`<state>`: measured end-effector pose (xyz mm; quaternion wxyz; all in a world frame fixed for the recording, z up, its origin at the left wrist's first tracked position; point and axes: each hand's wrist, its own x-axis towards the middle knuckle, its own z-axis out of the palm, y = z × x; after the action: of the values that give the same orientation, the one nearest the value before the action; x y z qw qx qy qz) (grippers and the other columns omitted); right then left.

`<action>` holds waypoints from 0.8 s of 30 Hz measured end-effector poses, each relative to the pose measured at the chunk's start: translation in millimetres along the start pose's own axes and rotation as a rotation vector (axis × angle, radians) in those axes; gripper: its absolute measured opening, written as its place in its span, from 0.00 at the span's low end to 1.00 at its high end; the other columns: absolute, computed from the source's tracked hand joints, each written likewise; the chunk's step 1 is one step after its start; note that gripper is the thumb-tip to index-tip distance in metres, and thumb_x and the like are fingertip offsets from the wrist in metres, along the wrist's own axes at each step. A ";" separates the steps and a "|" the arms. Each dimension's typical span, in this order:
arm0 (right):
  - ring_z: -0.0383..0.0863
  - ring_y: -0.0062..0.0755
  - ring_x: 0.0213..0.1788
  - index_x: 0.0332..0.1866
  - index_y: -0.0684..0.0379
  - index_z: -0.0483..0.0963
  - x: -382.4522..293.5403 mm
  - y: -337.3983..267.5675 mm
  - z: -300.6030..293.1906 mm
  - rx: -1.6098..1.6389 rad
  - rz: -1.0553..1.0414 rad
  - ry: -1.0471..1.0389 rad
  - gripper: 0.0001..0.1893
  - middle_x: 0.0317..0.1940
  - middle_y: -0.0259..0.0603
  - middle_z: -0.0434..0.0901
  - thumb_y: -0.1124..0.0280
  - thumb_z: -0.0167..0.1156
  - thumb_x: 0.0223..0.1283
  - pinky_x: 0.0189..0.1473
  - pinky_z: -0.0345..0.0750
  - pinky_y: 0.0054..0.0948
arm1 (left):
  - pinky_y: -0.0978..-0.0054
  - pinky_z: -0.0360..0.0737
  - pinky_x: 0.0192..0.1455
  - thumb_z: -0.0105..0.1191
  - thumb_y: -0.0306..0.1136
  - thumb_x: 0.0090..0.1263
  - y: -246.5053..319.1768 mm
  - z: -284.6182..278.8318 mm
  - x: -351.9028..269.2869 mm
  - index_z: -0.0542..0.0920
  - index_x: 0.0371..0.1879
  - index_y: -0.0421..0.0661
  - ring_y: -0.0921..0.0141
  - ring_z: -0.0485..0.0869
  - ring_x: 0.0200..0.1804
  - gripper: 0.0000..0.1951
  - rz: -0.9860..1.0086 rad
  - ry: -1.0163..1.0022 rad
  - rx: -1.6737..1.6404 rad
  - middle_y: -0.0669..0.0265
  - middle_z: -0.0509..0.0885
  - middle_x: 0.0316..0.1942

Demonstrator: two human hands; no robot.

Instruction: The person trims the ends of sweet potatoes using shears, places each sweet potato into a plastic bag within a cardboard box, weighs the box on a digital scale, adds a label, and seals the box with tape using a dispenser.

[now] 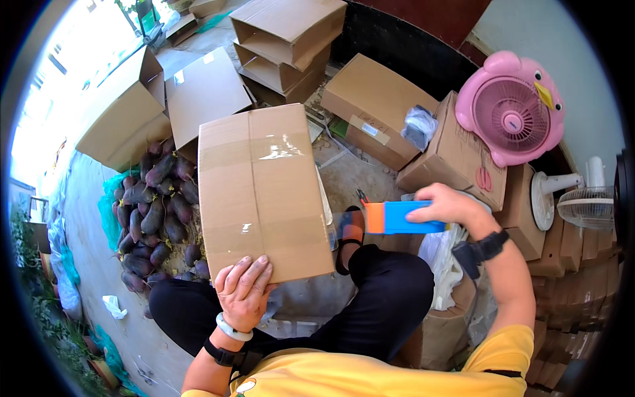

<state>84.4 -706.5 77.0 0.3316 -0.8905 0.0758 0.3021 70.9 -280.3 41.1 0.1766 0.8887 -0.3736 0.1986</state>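
A cardboard box (263,198) stands before me, with strips of clear tape across its face and a seam down the middle. My left hand (244,290) grips its near edge, fingers spread flat over the face and the thumb out of sight. To the right of the box, my right hand (441,203) holds a blue and orange tape dispenser (414,217). A band of clear tape (345,226) stretches between the dispenser and the right side of the box.
Dark purplish root vegetables (154,213) are heaped left of the box. Open cartons (208,94) and stacked boxes (287,34) stand beyond. A pink fan (511,114) and red-handled scissors (483,179) rest on cartons to the right. Flattened cardboard (570,307) is piled at far right.
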 end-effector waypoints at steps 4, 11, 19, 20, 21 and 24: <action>0.77 0.37 0.28 0.29 0.68 0.77 45.1 -20.2 39.2 -0.090 -0.078 -0.007 0.31 0.22 0.49 0.76 0.42 0.64 0.43 0.34 0.74 0.35 | 0.64 0.67 0.60 0.62 0.33 0.56 0.7 0.4 -0.3 0.84 0.42 0.45 0.65 0.76 0.55 0.14 -0.006 -0.025 -0.001 0.67 0.83 0.50; 0.80 0.45 0.30 0.31 0.69 0.80 74.2 -60.8 44.7 -0.158 -0.025 -0.105 0.35 0.25 0.52 0.80 0.38 0.62 0.38 0.36 0.76 0.40 | 0.64 0.66 0.60 0.62 0.33 0.57 4.0 1.4 -1.4 0.85 0.43 0.45 0.66 0.75 0.57 0.14 -0.022 -0.038 0.028 0.69 0.82 0.51; 0.83 0.43 0.49 0.45 0.57 0.82 109.6 -132.0 96.9 -0.813 0.009 -0.147 0.23 0.46 0.43 0.84 0.53 0.67 0.45 0.46 0.78 0.42 | 0.61 0.66 0.60 0.60 0.32 0.57 2.7 2.8 -0.3 0.84 0.42 0.41 0.62 0.76 0.56 0.14 -0.005 -0.009 0.005 0.64 0.83 0.49; 0.82 0.41 0.52 0.49 0.52 0.81 117.2 -134.1 108.4 -0.921 0.002 -0.238 0.22 0.51 0.39 0.82 0.55 0.67 0.48 0.46 0.76 0.47 | 0.61 0.66 0.60 0.60 0.32 0.57 2.1 4.1 -0.7 0.84 0.42 0.42 0.62 0.76 0.56 0.14 -0.003 -0.003 0.002 0.64 0.83 0.49; 0.82 0.41 0.52 0.48 0.51 0.82 115.0 -131.7 114.2 -0.857 -0.020 -0.164 0.19 0.50 0.38 0.82 0.56 0.65 0.52 0.46 0.76 0.48 | 0.61 0.66 0.60 0.60 0.32 0.57 1.7 2.7 -2.5 0.84 0.42 0.42 0.62 0.77 0.55 0.14 -0.007 0.003 0.006 0.64 0.83 0.49; 0.80 0.43 0.54 0.51 0.54 0.80 122.9 -118.5 135.6 -0.835 -0.022 -0.212 0.18 0.53 0.40 0.80 0.64 0.63 0.54 0.48 0.73 0.57 | 0.64 0.66 0.59 0.63 0.33 0.54 4.3 1.8 -4.4 0.85 0.41 0.44 0.65 0.76 0.54 0.15 -0.013 0.022 0.002 0.68 0.83 0.49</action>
<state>157.1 -521.1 -11.8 -0.0480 -0.9130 -0.0968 0.3933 65.3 -281.3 38.1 0.1811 0.8890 -0.3659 0.2075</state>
